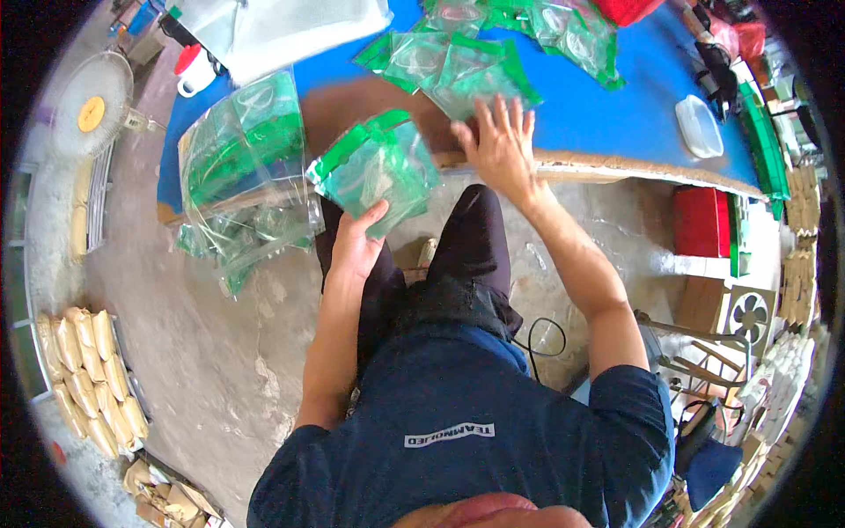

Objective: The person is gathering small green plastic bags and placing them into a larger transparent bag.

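My left hand [354,248] grips a clear plastic packet [394,172] with a green band along its top, thumb on the near face. Whether it is one packet or a few together I cannot tell. The fingers behind it are hidden. My right hand [500,145] is spread, palm down, its fingertips at the near edge of a green-and-clear packet [480,72] on the blue table [607,128]. More such packets [563,35] lie loosely overlapped farther back. To the left, a large clear bag [246,145] with green packets inside hangs over the table edge.
A white mug with a red lid [195,72] stands at the far left, beside a big clear plastic sheet [282,35]. A clear plastic tub [700,126] sits on the right. Below the table are a red box [701,220] and, left, a fan [92,110] and stacked tan sacks [92,378].
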`<control>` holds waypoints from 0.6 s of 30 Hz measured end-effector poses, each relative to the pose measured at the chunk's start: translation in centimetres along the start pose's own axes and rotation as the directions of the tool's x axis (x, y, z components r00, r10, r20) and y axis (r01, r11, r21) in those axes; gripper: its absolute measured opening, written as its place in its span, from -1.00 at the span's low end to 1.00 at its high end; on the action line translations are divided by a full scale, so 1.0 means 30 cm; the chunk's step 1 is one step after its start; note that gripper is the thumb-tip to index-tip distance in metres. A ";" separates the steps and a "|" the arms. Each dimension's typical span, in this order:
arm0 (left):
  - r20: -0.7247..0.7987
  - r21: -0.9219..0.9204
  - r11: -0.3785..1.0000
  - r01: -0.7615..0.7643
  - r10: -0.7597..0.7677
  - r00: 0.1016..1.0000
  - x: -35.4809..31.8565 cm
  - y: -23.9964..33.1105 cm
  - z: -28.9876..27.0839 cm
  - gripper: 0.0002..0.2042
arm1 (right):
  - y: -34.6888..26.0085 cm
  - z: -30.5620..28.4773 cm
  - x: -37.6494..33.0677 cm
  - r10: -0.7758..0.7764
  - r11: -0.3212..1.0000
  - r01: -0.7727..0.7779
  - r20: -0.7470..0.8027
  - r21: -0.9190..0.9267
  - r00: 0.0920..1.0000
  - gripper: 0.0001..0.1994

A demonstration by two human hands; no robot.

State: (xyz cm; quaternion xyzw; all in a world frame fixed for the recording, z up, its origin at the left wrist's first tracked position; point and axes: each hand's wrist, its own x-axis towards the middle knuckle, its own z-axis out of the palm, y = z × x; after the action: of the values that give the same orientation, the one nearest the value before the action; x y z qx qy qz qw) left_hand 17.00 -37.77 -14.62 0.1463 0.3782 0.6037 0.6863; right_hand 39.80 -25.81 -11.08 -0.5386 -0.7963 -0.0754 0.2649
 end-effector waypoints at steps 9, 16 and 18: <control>0.069 0.065 0.998 0.007 -0.012 0.998 0.024 -0.005 0.024 -0.49 | -0.014 0.042 0.117 0.056 0.997 -0.061 -0.106 -0.048 0.993 -0.48; -0.014 -0.073 0.990 -0.119 0.118 0.993 -0.062 0.058 -0.074 -0.42 | -0.134 0.015 0.026 -0.305 0.946 0.322 0.253 -0.030 0.918 -0.50; -0.011 -0.086 0.991 -0.103 0.102 0.995 -0.044 0.047 -0.062 -0.42 | -0.161 0.016 0.013 -0.535 0.844 0.530 0.205 0.082 0.820 -0.48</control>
State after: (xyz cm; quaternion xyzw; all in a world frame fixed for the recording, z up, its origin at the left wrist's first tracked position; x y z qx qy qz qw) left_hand 14.72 -39.17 -14.49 0.1335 0.3460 0.6546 0.6587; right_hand 35.20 -27.26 -10.50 -0.2971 -0.9399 -0.0779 0.1491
